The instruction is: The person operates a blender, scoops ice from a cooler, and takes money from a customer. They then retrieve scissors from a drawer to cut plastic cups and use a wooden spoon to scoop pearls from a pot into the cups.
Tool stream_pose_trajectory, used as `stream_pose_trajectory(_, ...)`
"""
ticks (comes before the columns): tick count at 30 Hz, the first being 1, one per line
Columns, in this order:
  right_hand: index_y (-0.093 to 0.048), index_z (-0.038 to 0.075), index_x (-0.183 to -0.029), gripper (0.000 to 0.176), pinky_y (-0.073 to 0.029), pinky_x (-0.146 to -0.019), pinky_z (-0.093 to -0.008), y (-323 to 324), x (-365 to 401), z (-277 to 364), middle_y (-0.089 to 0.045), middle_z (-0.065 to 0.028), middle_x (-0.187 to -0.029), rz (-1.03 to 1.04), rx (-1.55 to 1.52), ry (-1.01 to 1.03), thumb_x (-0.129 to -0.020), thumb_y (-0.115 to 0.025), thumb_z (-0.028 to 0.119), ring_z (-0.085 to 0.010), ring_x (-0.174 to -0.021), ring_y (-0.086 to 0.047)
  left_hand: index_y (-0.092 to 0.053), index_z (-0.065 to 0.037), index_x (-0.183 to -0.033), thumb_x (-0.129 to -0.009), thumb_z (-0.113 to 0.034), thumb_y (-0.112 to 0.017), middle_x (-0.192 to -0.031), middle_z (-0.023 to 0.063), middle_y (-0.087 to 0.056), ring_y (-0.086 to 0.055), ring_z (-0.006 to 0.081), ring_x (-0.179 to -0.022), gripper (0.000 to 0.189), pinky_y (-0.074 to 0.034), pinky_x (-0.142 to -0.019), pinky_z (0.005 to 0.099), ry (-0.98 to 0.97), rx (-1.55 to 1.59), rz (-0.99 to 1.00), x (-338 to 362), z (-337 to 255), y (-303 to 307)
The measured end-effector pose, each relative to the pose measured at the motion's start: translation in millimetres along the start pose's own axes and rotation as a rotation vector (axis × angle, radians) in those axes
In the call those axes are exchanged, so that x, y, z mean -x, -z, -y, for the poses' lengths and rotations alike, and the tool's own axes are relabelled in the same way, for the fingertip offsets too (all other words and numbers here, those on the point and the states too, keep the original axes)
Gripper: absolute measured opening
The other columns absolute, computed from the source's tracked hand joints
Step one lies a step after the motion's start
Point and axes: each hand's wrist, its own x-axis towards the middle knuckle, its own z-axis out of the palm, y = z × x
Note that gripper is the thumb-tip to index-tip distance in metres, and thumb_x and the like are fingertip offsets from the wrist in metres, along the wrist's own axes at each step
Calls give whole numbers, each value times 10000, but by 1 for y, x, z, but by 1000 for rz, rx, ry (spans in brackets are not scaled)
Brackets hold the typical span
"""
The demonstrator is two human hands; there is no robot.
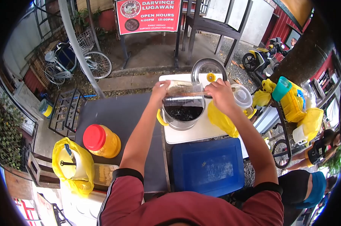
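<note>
head view: left hand (159, 90) and right hand (220, 94) each held one end of a clear plastic container (183, 90), both grips closed on it. container was held sideways just above a steel pot (181, 122) with dark contents and a yellow handle. pot sat on a white surface (193, 135), lid (209, 67) upright just behind it. yellow bag (223, 120) lay under the right wrist. blue cooler (208, 165) sat nearer the body, red-capped orange jar (101, 141) well apart to the left.
</note>
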Motion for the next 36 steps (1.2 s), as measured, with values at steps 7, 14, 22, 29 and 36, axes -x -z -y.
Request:
stream_pose_trajectory(7, -601, 89, -933, 95, -436, -719, -377, 20, 19, -43, -644, -77, -847, 181, -375, -205, -841, -620, 79, -255, -809, -610, -512, -32, -1203, -869, -344, -680, -1076, 154, -600, -653, 250, -791, 487, -576, -511, 392, -50, 145, -94, -12, -11, 22)
stream_pose_trajectory(14, -600, 110, -937, 82, -449, -708, -379, -10, 15, -27, -640, -46, -850, 85, -281, -269, -856, -611, 109, -266, -793, -616, -485, -57, -1283, -847, -311, -704, -1052, 171, -627, -662, 219, -754, 550, -569, -581, 327, -383, -148, -186, -4, -23, -6)
stream_pose_trajectory(22, -531, 100, -906, 67, -448, -680, -424, 2, 19, -31, -621, -51, -855, 63, -125, -40, -882, -566, 152, -288, -801, -622, -463, -77, -1313, -881, -263, -679, -936, 114, -602, -634, 171, -800, 518, -559, -602, 302, -653, -16, -158, -15, -28, 15)
stream_pose_trajectory(29, -527, 73, -915, 162, -494, -625, -454, -24, 4, 37, -655, -148, -794, -76, -214, -398, -850, -640, 168, -354, -696, -647, -436, -98, -1349, -929, -204, -623, -1005, 96, -606, -586, 139, -925, 471, -497, -760, 272, -710, -43, -5, -16, -38, 5)
stream_pose_trajectory(36, -575, 72, -903, 170, -489, -676, -444, -10, 13, 27, -667, -133, -799, 4, -443, -355, -787, -697, 96, -342, -789, -648, -397, -80, -1371, -952, -184, -579, -1120, 135, -597, -610, 194, -958, 469, -556, -677, 324, -602, -37, 84, -2, -69, 8)
